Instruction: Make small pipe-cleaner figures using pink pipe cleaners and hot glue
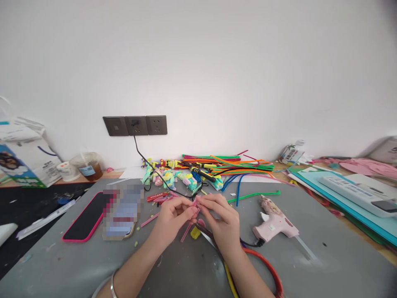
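Over the middle of the grey mat, my left hand [176,215] and my right hand [221,215] meet fingertip to fingertip. Both are closed in a pinch on a pink pipe cleaner [195,203], partly hidden by the fingers. Below them lies another pink piece [186,232], beside a small yellow piece [195,232]. A dark-handled tool [204,230] passes under my right hand; its kind is mostly hidden. More pink pieces [150,219] lie left of my left hand.
Pink glue gun [274,223] lies at right, its cord running under my right wrist. Two phones, one in a pink case [87,217], lie at left. Behind are colourful pipe cleaners [242,167] and a plugged-in black cable [138,150]. A drink cup [88,166] stands back left.
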A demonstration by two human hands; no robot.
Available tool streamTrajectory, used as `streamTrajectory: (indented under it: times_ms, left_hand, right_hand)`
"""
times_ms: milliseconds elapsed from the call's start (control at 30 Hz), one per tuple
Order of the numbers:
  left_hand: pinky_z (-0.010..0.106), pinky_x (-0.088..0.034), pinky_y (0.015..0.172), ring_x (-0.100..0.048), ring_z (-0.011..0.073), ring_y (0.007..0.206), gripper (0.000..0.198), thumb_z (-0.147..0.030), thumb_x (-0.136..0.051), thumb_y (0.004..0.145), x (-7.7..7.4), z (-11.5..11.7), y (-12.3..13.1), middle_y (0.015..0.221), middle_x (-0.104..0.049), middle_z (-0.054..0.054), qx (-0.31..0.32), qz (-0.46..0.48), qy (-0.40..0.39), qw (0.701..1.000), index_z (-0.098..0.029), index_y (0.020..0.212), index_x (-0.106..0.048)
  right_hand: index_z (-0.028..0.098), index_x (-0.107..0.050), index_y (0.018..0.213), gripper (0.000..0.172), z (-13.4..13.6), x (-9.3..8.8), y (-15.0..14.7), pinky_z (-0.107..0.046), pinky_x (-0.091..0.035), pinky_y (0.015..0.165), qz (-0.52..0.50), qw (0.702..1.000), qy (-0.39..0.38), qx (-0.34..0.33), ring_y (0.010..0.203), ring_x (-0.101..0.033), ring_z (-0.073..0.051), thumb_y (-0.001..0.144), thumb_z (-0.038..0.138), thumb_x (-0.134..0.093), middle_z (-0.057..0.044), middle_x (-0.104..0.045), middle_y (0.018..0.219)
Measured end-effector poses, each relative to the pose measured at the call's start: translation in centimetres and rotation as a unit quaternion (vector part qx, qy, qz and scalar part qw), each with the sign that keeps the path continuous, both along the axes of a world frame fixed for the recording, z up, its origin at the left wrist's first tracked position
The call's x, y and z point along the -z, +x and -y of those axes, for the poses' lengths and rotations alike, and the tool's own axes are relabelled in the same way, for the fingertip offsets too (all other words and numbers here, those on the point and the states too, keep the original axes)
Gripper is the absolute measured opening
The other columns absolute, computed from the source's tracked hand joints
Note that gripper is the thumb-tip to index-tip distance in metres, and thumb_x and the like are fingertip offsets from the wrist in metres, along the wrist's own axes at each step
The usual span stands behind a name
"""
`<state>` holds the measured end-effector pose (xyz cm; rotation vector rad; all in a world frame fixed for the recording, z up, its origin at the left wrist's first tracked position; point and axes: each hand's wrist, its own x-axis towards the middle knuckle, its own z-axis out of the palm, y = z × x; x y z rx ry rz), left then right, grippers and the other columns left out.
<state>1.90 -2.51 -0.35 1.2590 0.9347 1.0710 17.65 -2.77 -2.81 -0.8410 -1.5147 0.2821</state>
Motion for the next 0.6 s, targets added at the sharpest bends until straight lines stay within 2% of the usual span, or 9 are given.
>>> streamTrajectory:
  times_ms: [200, 367, 500, 600]
  left_hand:
    - [0.025, -0.054, 0.062, -0.063, 0.0147, 0.062, 0.036, -0.050, -0.077, 0.074, -0.05, 0.10, -0.11, 0.065, -0.067, 0.001, 0.011, -0.018, 0.032, 0.999, -0.015, 0.074, -0.071]
    - [0.025, -0.054, 0.063, -0.065, 0.0157, 0.064, 0.030, -0.046, -0.077, 0.076, 0.05, 0.16, -0.34, 0.066, -0.069, 0.002, 0.015, -0.018, 0.051, 0.998, -0.016, 0.073, -0.072]
    - [0.025, -0.053, 0.063, -0.066, 0.0165, 0.064, 0.023, -0.038, -0.077, 0.076, 0.08, 0.15, -0.41, 0.067, -0.071, 0.002, -0.003, -0.049, 0.069, 0.996, -0.017, 0.070, -0.073]
    - [0.025, -0.051, 0.062, -0.066, 0.0168, 0.064, 0.019, -0.034, -0.076, 0.076, 0.07, 0.17, -0.49, 0.068, -0.072, 0.003, -0.022, -0.083, 0.085, 0.993, -0.017, 0.070, -0.072]
  right_hand:
    - [0.031, -0.083, 0.091, 0.016, -0.45, 0.39, 0.37, -0.039, -0.049, 0.073, -0.076, 0.990, -0.078, -0.094, 0.078, -0.067, -0.024, 0.086, 0.021, -0.071, -0.006, -0.078, 0.084]
    - [0.031, -0.084, 0.082, 0.005, -0.87, 0.36, 0.33, -0.035, -0.051, 0.074, -0.169, 0.947, -0.179, -0.204, 0.079, -0.065, -0.021, 0.079, 0.033, -0.080, -0.005, -0.073, 0.082]
    - [0.029, -0.083, 0.079, 0.011, -0.83, 0.22, 0.22, -0.033, -0.052, 0.072, -0.202, 0.915, -0.238, -0.254, 0.080, -0.062, -0.020, 0.074, 0.038, -0.084, -0.005, -0.068, 0.083]
    - [0.026, -0.081, 0.078, 0.015, -0.64, 0.26, 0.17, -0.032, -0.053, 0.070, -0.211, 0.896, -0.274, -0.278, 0.080, -0.061, -0.019, 0.076, 0.041, -0.082, -0.004, -0.064, 0.087]
